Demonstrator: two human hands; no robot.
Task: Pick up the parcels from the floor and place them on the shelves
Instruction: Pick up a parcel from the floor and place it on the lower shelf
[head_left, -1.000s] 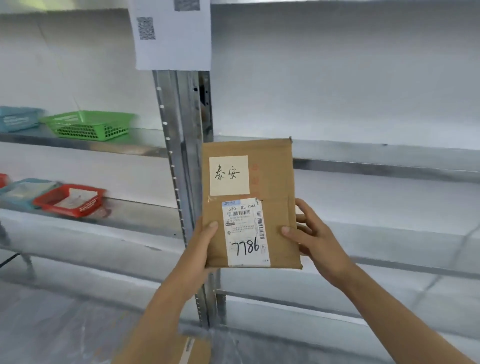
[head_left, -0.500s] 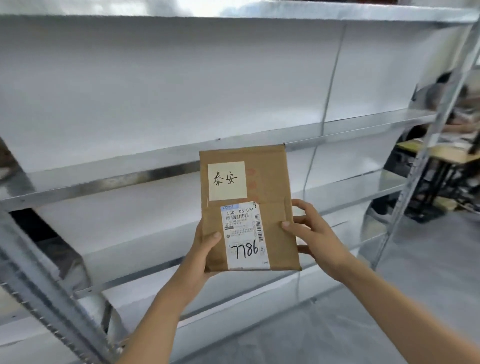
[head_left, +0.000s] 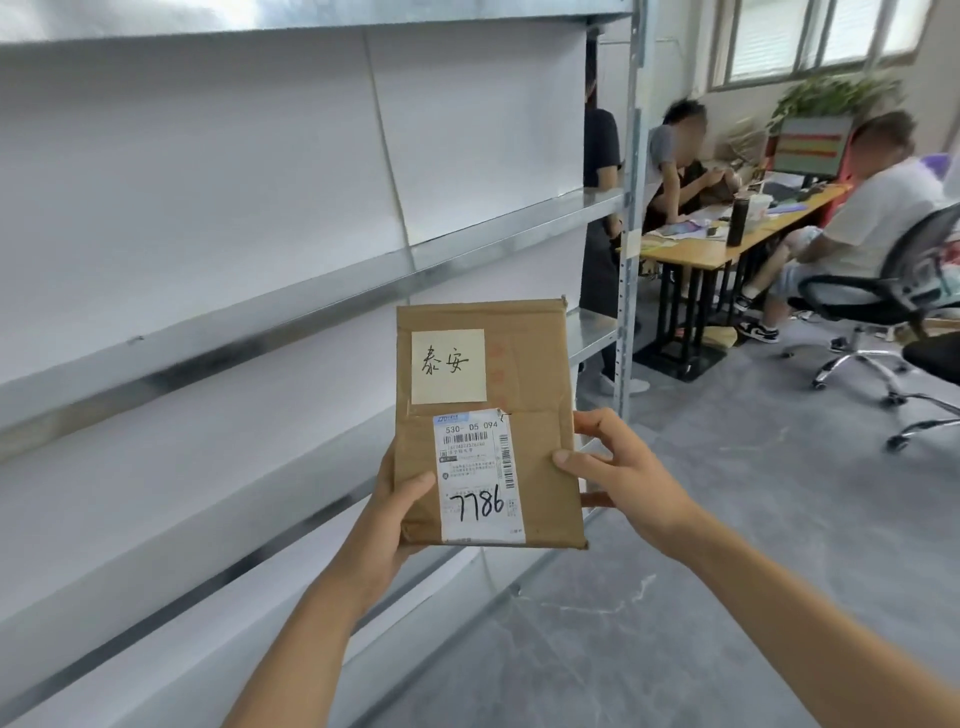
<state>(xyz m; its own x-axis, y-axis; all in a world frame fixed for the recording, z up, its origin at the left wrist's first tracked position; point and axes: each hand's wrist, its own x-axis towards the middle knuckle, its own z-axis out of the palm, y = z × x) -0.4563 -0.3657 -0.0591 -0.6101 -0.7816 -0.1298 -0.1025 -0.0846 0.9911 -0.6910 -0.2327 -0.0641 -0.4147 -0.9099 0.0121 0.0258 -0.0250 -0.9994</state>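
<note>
The left hand (head_left: 397, 512) and the right hand (head_left: 618, 475) pinch one flat brown parcel (head_left: 535, 426) by its lower side edges, thumbs on the front and fingers behind, upright and label-forward, probably so that it can be read before shelving; its white shipping label (head_left: 478, 475) reads "530- D5 094" with "7786" handwritten, and the pale sticky note (head_left: 448, 366) at the parcel's 12 o'clock bears two handwritten Chinese characters. Farther off, bare metal shelves (head_left: 291, 296) run from 9 to 12 o'clock; at 2 o'clock people sit at a desk (head_left: 722, 249).

Matt brown cardboard parcel (head_left: 524, 364) with paper labels; shiny galvanised metal shelves (head_left: 311, 306); polished grey floor (head_left: 753, 519)
</note>
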